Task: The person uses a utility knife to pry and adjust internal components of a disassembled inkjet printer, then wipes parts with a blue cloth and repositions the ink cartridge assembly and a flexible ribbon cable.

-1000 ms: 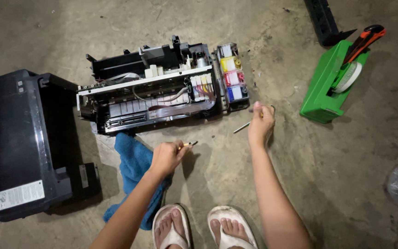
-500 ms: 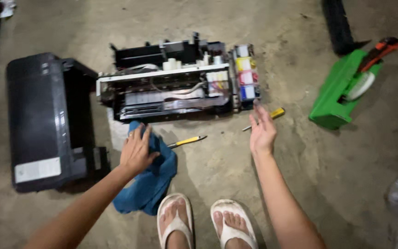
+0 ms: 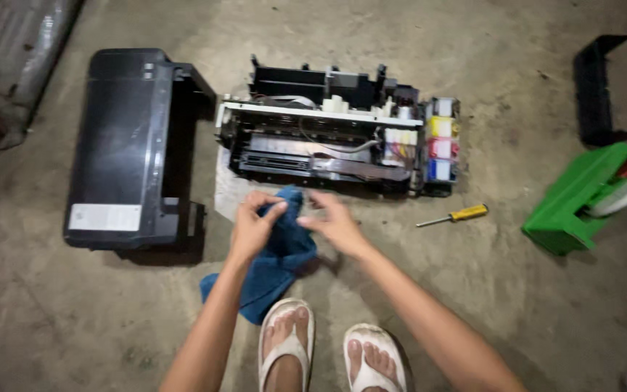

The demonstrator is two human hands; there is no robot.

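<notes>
My left hand (image 3: 253, 226) and my right hand (image 3: 335, 221) both grip a blue cloth (image 3: 277, 258), lifting its upper end just in front of an opened printer body (image 3: 328, 138). The cloth's lower end trails to the concrete floor by my left foot. The printer shows its inner rails, white parts and coloured ink tanks (image 3: 440, 138) at its right end. A yellow-handled screwdriver (image 3: 453, 215) lies on the floor to the right of my right hand.
The black printer cover (image 3: 128, 145) lies to the left of the printer. A green plastic box (image 3: 582, 196) with tools sits at the right, a black part (image 3: 596, 87) behind it. My feet in sandals (image 3: 324, 356) are at the bottom.
My left hand took hold of the blue cloth and raised it. My right hand left the screwdriver on the floor and moved left onto the cloth. The camera shifted.
</notes>
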